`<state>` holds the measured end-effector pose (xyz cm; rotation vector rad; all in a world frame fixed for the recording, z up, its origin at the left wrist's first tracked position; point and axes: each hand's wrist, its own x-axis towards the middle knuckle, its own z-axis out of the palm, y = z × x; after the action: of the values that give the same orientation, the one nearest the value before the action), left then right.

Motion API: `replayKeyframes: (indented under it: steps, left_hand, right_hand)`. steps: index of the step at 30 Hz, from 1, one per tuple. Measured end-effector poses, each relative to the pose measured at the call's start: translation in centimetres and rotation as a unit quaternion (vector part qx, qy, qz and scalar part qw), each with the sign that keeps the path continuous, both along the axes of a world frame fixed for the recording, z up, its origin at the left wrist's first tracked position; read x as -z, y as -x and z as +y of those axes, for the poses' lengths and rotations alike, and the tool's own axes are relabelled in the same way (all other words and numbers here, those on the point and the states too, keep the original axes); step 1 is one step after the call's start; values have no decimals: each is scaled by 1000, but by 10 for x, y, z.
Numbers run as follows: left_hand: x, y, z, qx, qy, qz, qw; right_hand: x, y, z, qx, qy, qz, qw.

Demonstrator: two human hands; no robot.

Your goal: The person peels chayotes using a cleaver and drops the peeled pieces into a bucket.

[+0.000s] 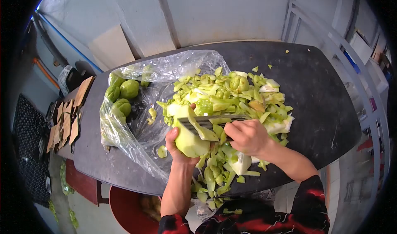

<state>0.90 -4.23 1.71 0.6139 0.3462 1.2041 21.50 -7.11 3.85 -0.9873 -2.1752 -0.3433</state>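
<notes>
My left hand (177, 150) is wrapped round a mostly peeled, pale green chayote (191, 146), its thumb along the near left side. In my right hand (249, 136) is a broad-bladed knife (202, 121), its blade lying across the chayote's right side. A strip of peel (200, 128) hangs over the blade, curling away from the fruit. Behind and beneath both hands spreads a heap of green chayote peels (215, 94), with peeled white pieces (240, 163) among them. The knife's handle is hidden by my right fingers.
A clear plastic bag (142, 155) lies opened on the dark table (318, 106), holding several unpeeled chayotes (129, 89). Below the near edge stands a red tub (124, 211) with pale contents. Cardboard pieces (64, 122) are at the left, a metal railing (343, 44) at the right.
</notes>
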Motion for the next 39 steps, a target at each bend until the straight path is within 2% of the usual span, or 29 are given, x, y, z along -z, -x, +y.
replayKeyframes:
  steps: [3,6,8,9,10,11,14,17,19,25,29,39]
  left_hand:
    - [6,-3,-4,1,-32,-40,999]
    - [8,0,-6,27,25,1,999]
    - [8,-2,-1,29,21,-3,999]
    - [9,-4,-3,-6,50,-36,998]
    - [7,-5,-5,-41,80,-68,994]
    - [6,-4,-4,-45,82,-67,993]
    - [4,-1,3,-67,104,-105,987]
    - [12,0,9,-100,87,-120,984]
    - [15,3,10,-90,79,-106,987]
    - [15,5,10,-28,24,-124,992]
    - [10,4,10,-24,128,-143,981]
    - [7,0,7,-16,64,-103,992]
  right_hand:
    - [2,4,-3,-29,-55,37,997]
    - [16,-10,19,83,51,-3,995]
    - [13,-11,21,74,36,8,997]
    - [16,-9,18,63,36,26,997]
    - [12,-7,13,68,87,33,993]
    - [9,-6,9,65,90,33,993]
    - [4,-3,4,42,55,26,997]
    - [4,0,0,23,-7,-32,999]
    - [4,4,-2,-20,-112,-26,993]
    - [7,8,-5,-54,-142,-45,987]
    - [10,11,-5,-58,-148,-61,985]
    - [10,14,-4,-31,-169,-76,982]
